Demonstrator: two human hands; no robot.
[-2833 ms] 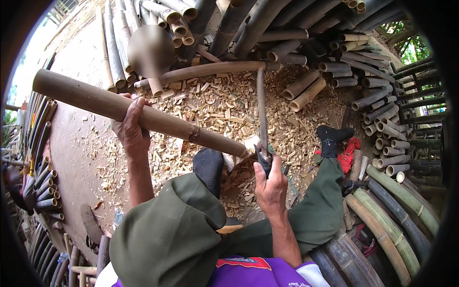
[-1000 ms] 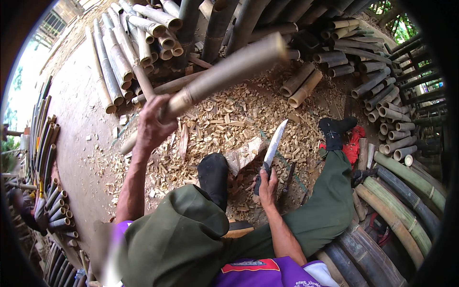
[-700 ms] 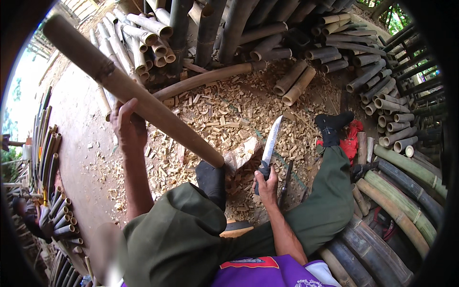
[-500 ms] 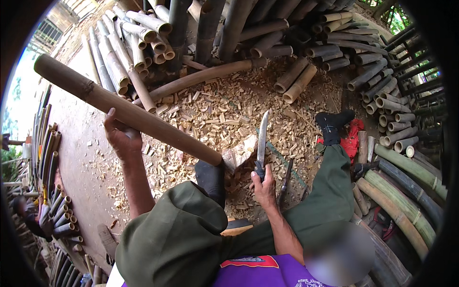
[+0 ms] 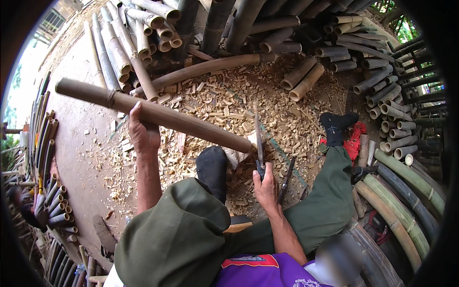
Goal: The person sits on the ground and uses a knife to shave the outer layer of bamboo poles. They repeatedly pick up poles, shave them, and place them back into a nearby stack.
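Observation:
A brown bamboo pole slants across the picture, its far end out to the left and its near end by the blade. My left hand is closed around its middle from below. Upright in my right hand is a large knife with a dark handle, gripped by my closed fingers. The blade stands beside the pole's near end; whether they touch I cannot tell. Under that end lies a pale chopped block, partly hidden. My dark-socked foot is close to it.
Wood chips cover the ground ahead. Cut bamboo tubes lie beyond, with more stacked at both sides. A long dark tool lies right of my right hand. A red cloth is beside my other foot. Green bamboo poles lie far right.
The pole has moved rightward with my left hand and lies flatter, its near end now at the knife. The blade has turned more edge-on; my right hand has barely moved.

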